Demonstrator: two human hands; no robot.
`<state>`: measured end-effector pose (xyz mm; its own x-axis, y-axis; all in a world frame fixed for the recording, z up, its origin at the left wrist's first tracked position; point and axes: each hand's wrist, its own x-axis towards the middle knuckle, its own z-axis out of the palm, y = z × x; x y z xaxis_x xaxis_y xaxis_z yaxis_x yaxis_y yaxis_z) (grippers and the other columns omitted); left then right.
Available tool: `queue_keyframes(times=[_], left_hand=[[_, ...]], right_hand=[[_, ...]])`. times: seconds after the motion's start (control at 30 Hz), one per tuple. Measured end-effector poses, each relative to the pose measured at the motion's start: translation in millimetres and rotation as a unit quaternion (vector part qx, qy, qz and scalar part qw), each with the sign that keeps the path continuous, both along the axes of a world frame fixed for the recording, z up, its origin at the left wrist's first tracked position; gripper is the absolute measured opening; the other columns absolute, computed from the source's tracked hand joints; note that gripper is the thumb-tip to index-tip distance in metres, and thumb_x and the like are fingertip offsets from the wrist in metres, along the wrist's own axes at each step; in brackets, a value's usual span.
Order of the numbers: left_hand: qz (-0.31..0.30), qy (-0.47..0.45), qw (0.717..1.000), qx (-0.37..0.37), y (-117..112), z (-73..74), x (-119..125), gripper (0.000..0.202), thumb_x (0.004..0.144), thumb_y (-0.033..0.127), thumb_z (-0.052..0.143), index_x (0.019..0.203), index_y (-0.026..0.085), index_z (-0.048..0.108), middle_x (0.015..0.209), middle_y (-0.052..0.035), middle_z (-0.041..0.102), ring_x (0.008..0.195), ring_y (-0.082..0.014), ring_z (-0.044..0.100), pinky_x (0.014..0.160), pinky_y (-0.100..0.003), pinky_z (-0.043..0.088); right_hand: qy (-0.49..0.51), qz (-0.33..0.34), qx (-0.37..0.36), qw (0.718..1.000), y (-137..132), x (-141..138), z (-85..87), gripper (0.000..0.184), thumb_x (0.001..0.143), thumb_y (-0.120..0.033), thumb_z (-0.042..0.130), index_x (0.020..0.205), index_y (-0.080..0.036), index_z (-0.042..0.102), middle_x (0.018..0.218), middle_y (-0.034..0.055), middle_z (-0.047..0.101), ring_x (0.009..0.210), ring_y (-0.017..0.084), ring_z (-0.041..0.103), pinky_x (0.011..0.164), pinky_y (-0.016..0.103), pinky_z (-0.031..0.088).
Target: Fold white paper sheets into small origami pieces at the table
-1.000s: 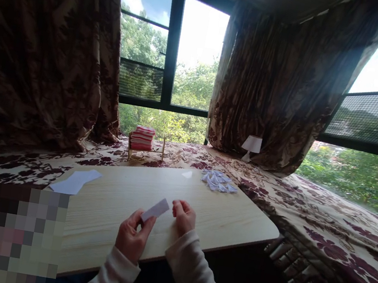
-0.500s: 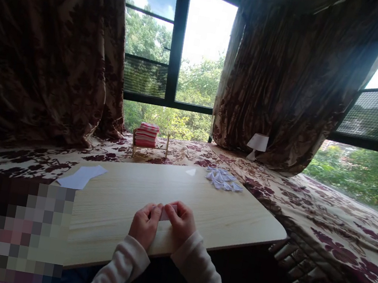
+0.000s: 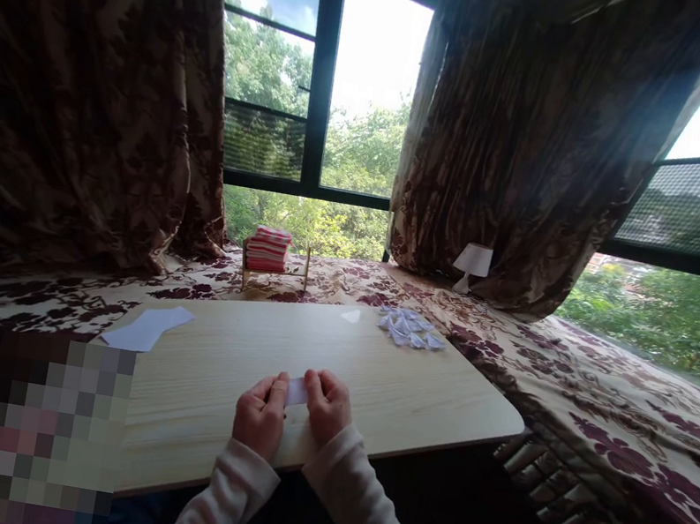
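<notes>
A small white slip of paper (image 3: pixel 297 391) is pinched between both my hands just above the near part of the pale wooden table (image 3: pixel 226 358). My left hand (image 3: pixel 261 416) grips its left end with closed fingers. My right hand (image 3: pixel 326 405) holds the right end, fingers curled over it. Most of the slip is hidden behind my fingers.
A pile of small folded white paper pieces (image 3: pixel 409 327) lies at the table's far right. Flat white sheets (image 3: pixel 148 327) rest at the far left edge, and a small paper scrap (image 3: pixel 351 316) at the back. Beyond stand a striped stack on a wooden stand (image 3: pixel 267 252) and a little white lamp (image 3: pixel 471 264).
A second ago only my left hand held the slip up; my right hand has since joined it, and both now pinch the slip lower and closer to the table.
</notes>
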<state>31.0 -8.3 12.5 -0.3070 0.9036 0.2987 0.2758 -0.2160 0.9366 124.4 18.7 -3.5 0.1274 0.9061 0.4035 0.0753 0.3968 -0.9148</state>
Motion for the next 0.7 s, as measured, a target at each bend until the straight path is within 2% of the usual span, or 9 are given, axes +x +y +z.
queue_keyframes(times=[0.23,0.3,0.37,0.43,0.53,0.7], left_hand=[[0.02,-0.006,1.0,0.011,3.0,-2.6,-1.5,0.035,0.074,0.044,0.047,0.048,0.02,0.044,0.036,0.0052,0.041,0.039,-0.0109,0.04,0.043,-0.022,0.033],[0.026,-0.017,0.999,0.013,3.9,-2.9,-5.1,0.035,0.075,0.043,0.044,0.05,0.02,0.045,0.036,0.0054,0.041,0.038,-0.0109,0.04,0.044,-0.022,0.034],[0.021,-0.027,0.999,0.015,4.5,-2.5,-8.2,0.035,0.077,0.043,0.043,0.052,0.02,0.045,0.037,0.0059,0.04,0.038,-0.0106,0.042,0.044,-0.022,0.036],[0.005,-0.035,0.999,0.014,4.7,-1.8,-9.8,0.035,0.077,0.043,0.044,0.052,0.019,0.044,0.037,0.0061,0.041,0.038,-0.0101,0.043,0.044,-0.021,0.037],[-0.029,-0.063,0.998,0.01,5.3,-2.4,-10.1,0.034,0.076,0.044,0.046,0.055,0.018,0.048,0.041,0.0057,0.044,0.039,-0.0089,0.043,0.042,-0.02,0.037],[-0.083,-0.16,0.983,0.016,9.0,-7.5,-12.2,0.032,0.075,0.046,0.05,0.08,0.015,0.058,0.046,0.0055,0.05,0.04,-0.0084,0.046,0.043,-0.02,0.039]], right_hand=[[0.038,-0.033,-0.027,0.998,9.9,1.8,-5.9,0.041,0.073,-0.046,0.05,0.045,-0.018,0.039,0.043,-0.0064,0.03,0.041,0.007,0.027,0.039,0.021,0.022],[0.064,-0.032,-0.045,0.996,12.6,6.1,-5.7,0.04,0.073,-0.048,0.049,0.048,-0.017,0.044,0.042,-0.0061,0.033,0.038,0.006,0.027,0.036,0.021,0.022],[0.091,-0.009,-0.054,0.994,12.0,10.8,-3.3,0.037,0.074,-0.047,0.049,0.057,-0.015,0.054,0.046,-0.0038,0.043,0.038,0.007,0.033,0.036,0.021,0.026],[0.099,0.027,-0.041,0.994,7.9,14.0,0.0,0.03,0.073,-0.042,0.053,0.074,-0.013,0.06,0.057,0.0,0.053,0.046,0.009,0.044,0.04,0.021,0.033],[0.063,0.058,0.009,0.996,-1.0,14.0,3.2,0.03,0.069,-0.029,0.058,0.096,-0.016,0.058,0.072,0.0024,0.059,0.061,0.013,0.053,0.05,0.022,0.041],[-0.008,0.037,0.048,0.998,-6.7,9.0,1.3,0.018,0.068,-0.019,0.056,0.085,-0.016,0.062,0.073,0.0027,0.059,0.061,0.013,0.053,0.051,0.023,0.043]])
